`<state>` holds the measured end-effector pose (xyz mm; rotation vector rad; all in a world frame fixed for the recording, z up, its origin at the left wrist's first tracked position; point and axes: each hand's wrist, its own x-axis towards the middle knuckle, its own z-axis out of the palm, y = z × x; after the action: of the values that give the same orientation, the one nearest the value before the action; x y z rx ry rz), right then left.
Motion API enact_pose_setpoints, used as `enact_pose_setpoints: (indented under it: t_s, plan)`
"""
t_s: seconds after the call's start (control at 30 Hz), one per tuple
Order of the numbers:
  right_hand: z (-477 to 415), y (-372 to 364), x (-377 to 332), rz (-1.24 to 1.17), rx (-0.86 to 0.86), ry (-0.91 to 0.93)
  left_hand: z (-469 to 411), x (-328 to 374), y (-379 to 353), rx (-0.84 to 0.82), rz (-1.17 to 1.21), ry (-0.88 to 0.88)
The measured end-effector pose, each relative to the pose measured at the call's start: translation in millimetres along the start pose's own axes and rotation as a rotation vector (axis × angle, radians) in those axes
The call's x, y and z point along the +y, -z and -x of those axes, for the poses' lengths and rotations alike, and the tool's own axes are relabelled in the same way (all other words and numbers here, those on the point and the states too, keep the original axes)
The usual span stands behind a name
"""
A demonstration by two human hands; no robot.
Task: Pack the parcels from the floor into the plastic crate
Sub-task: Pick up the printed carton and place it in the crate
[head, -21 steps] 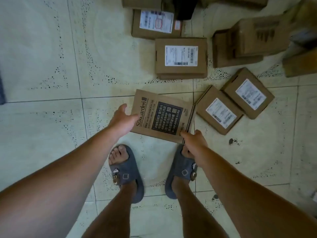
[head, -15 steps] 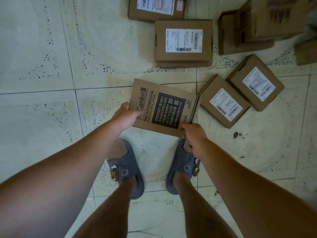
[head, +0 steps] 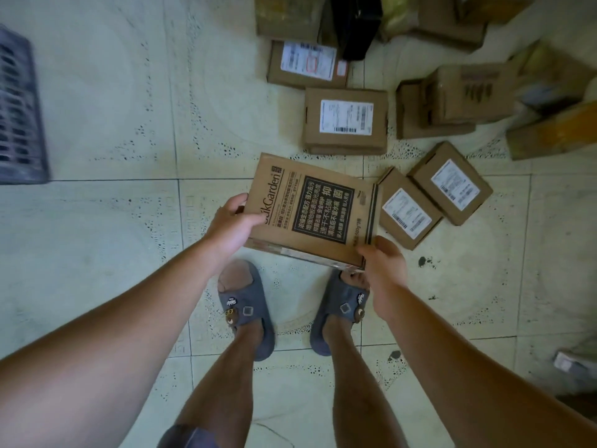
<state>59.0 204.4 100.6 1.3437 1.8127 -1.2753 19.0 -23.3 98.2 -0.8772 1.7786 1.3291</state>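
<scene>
Box (head: pixel 311 210) held aloft, well right of the crate (head: pixel 19 108), left hand (head: pixel 231 227) and right hand (head: pixel 384 270) curled round opposite edges: stiff cardboard, probably weighty, so two-handed edge grip suits.

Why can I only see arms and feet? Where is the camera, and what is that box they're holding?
The camera sits on the person's head and looks down. That is why you see only their own arms, legs and blue slippers. There is no robot here, just two bare hands. The left hand and the right hand grip a printed carton at opposite ends, in front of the feet. More parcels with white labels lie on the tiled floor ahead. The grey grid at the left edge looks like the plastic crate, where the parcels should go.
</scene>
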Motion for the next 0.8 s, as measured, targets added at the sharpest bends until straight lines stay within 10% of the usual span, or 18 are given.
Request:
enact_pose_setpoints:
  t_s: [0.8]
  plan:
    - [391.5,8.4,-155.5,0.250,-0.318,0.649,393.2,37.7,211.3,0.401,0.474,-0.242]
